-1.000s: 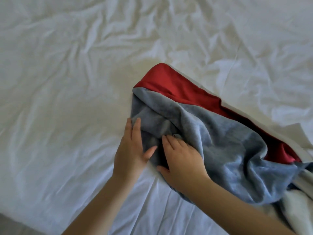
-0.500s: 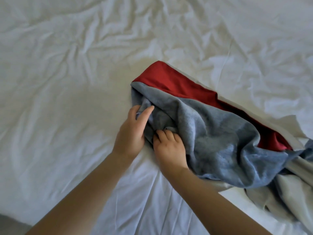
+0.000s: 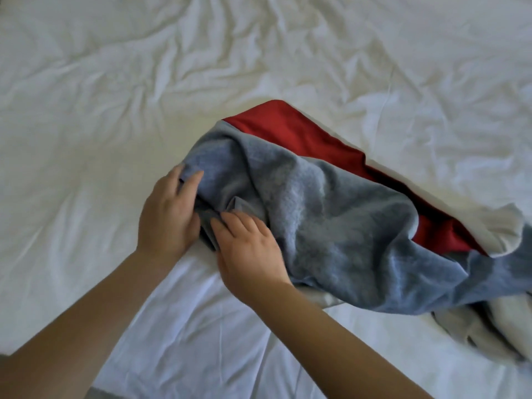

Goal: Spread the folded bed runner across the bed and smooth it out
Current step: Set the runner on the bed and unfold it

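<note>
Pinched the runner (image 3: 331,214) at its 9 o'clock edge with the left hand (image 3: 168,217). Pressed the right hand (image 3: 250,251) on a fold beside, fingers seemingly flat. Bunched on the bed (image 3: 86,139), centre to 4 o'clock.

Both of your bare forearms came in from the bottom of the frame and drew close together near its centre. Your left arm ran up from the lower left corner. Your left hand (image 3: 168,214) lay back-up, just left of centre, its fingers (image 3: 193,182) curled over the end of the bed runner (image 3: 331,220) and gripping it. Your right arm ran from the lower right up and to the left. Your right hand (image 3: 250,250) sat just beside the left, knuckles up, its fingers (image 3: 230,223) bent and resting on a fold. Its thumb was hidden, so a pinch could not be confirmed.
</note>
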Action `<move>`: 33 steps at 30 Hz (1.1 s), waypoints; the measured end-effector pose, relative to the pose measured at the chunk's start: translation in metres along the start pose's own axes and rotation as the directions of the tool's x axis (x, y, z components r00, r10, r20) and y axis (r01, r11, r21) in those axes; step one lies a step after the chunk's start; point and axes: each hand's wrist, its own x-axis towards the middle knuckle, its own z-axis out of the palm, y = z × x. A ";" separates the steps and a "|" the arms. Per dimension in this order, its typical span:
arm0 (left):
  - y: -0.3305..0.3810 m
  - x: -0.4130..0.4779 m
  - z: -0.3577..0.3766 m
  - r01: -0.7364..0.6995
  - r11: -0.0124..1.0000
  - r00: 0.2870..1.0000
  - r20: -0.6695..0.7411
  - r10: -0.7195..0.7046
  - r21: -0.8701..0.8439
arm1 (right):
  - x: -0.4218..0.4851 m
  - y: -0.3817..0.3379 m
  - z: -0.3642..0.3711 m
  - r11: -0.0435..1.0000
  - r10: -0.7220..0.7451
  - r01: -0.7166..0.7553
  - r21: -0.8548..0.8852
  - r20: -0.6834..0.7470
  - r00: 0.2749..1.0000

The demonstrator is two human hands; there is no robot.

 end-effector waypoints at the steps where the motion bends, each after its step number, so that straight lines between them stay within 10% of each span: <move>1: 0.010 -0.007 0.001 -0.059 0.998 0.998 -0.009 0.059 0.010 | -0.016 0.008 -0.008 1.000 -0.009 0.009 0.005 0.002 1.000; 8: 0.092 -0.063 0.012 -0.376 0.919 0.900 0.190 0.392 -0.118 | -0.111 0.104 -0.051 0.979 0.011 0.011 -0.204 0.103 0.995; 19: 0.141 -0.075 0.054 -0.353 0.917 0.925 0.215 0.313 0.184 | -0.138 0.156 -0.055 0.965 0.116 -0.007 -0.262 0.404 0.908; 33: 0.180 0.038 -0.012 -0.261 0.955 0.965 0.019 0.261 0.139 | -0.038 0.219 -0.143 0.914 0.258 -0.212 -0.346 0.092 0.962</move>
